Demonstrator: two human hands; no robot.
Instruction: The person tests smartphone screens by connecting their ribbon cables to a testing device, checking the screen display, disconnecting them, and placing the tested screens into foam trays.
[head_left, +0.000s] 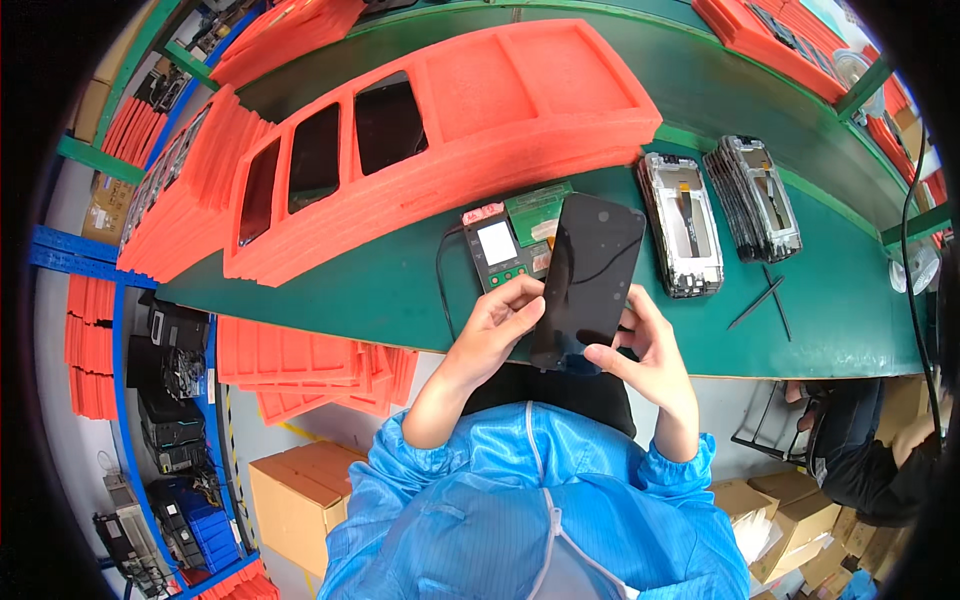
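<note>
Above the bench's front edge, a black phone screen (597, 270) is held upright between both hands, its glossy face toward me. My left hand (500, 325) grips its left edge with thumb and fingers. On the other side, my right hand (650, 355) closes on the lower right edge, thumb across the front. Partly covered behind the screen sits a small black tester (496, 243) with a lit white display and green buttons. A green circuit board (535, 205) adjoins the tester. Both lie on the green bench top (380, 285).
Red foam trays (450, 170) are stacked behind, the top one holding three dark screens (390, 122). Two stacks of phone frames (682, 225) (765, 195) stand to the right. Two dark thin tools (765, 300) lie crossed near them. A black cable (908, 230) hangs at far right.
</note>
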